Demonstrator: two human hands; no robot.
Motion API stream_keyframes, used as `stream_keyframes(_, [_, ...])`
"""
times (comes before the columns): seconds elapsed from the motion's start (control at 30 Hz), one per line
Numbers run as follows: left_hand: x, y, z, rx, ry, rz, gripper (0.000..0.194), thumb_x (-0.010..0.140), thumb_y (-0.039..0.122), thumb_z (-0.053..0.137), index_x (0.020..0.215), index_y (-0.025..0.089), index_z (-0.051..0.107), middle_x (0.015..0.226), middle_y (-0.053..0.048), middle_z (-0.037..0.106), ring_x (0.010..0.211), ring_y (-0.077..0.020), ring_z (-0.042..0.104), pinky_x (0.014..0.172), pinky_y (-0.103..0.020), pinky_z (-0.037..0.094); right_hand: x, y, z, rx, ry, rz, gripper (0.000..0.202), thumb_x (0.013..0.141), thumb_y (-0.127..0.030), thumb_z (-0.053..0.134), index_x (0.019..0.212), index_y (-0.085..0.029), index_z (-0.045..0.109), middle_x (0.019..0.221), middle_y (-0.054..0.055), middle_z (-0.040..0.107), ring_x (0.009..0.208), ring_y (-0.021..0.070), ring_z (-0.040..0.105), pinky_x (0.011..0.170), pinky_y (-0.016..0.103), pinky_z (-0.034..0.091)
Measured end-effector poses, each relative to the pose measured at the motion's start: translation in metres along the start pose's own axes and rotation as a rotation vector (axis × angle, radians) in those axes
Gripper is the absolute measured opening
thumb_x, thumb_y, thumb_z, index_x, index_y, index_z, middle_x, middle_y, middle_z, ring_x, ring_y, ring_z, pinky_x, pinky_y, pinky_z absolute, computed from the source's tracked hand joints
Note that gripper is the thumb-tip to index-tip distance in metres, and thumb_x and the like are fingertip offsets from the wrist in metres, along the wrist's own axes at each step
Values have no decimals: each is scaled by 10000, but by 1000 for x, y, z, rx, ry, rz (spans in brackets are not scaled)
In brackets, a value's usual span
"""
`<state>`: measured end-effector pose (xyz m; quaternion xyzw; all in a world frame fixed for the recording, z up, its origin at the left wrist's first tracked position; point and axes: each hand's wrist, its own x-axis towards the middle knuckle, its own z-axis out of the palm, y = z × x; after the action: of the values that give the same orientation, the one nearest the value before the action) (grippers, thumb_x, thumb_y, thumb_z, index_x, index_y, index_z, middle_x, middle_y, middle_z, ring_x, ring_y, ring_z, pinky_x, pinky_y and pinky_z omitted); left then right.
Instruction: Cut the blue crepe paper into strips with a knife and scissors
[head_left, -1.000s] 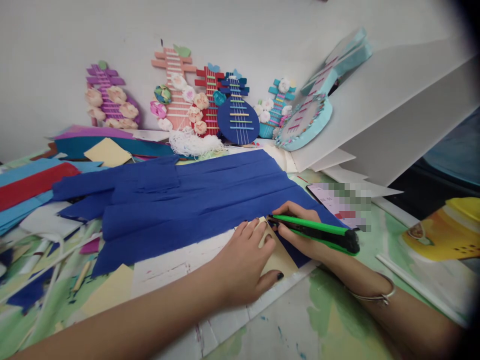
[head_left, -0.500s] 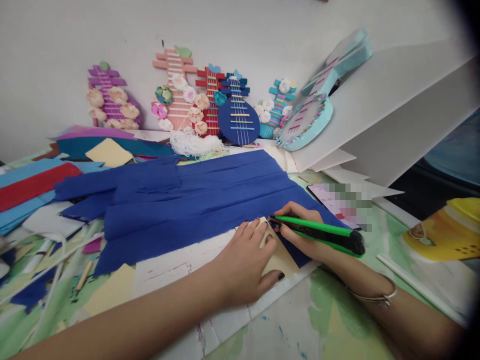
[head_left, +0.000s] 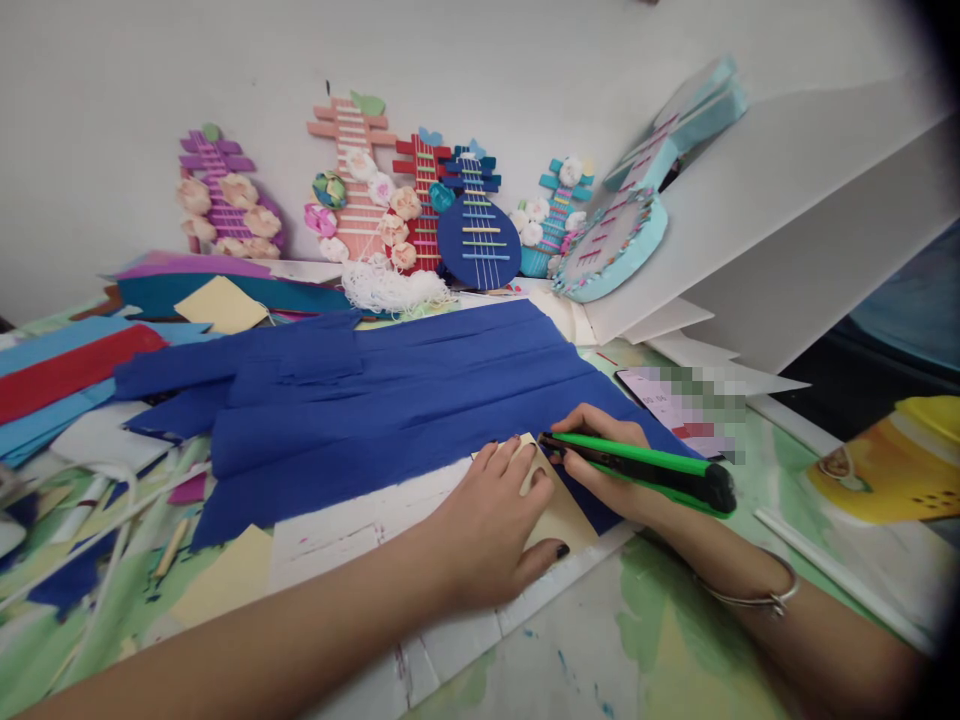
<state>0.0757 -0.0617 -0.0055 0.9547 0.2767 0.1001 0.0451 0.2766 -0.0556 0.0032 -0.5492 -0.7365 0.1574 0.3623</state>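
Observation:
My left hand point(head_left: 499, 520) lies flat with its fingers spread, pressing a pale yellow card point(head_left: 566, 515) down. Under the card are a sheet of dark blue crepe paper point(head_left: 420, 390) and a white board point(head_left: 337, 540) marked with cut lines. My right hand point(head_left: 604, 460) grips a green and black utility knife point(head_left: 645, 465), held low and slanting. The knife's front end is at the card's upper right corner, over the blue paper; its blade tip is too small to make out.
Several paper lutes, one of them dark blue point(head_left: 478, 240), lean along the wall behind. A phone point(head_left: 667, 410) and a yellow tub point(head_left: 892, 460) are on the right. Paper scraps, red paper point(head_left: 75, 370) and a white cable point(head_left: 124, 520) crowd the left. Folded white board point(head_left: 765, 200) stands at right.
Both hands stay almost where they were. The rear end of the utility knife has shifted very slightly to the right and down. The view has moved a touch.

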Motion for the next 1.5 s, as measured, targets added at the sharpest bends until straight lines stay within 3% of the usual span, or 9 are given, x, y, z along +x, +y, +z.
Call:
stream_keyframes(0.9, [0, 0, 1, -23, 0, -7, 525, 920, 493, 426, 1272, 104, 453, 1442, -223, 385, 1360, -380, 320, 1090, -562, 268, -2, 0, -2, -32, -13, -20, 160, 749, -168, 583, 889, -238, 615, 812, -11, 713, 697, 159, 659, 648, 260, 480])
stream_keyframes(1.5, [1, 0, 1, 2, -17, 1, 603, 926, 512, 394, 1313, 53, 442, 1449, -242, 367, 1348, -402, 327, 1093, -545, 265, -3, -4, -3, -17, -12, 39, 139, 740, -177, 594, 863, -239, 608, 772, -20, 706, 693, 164, 654, 660, 275, 472])
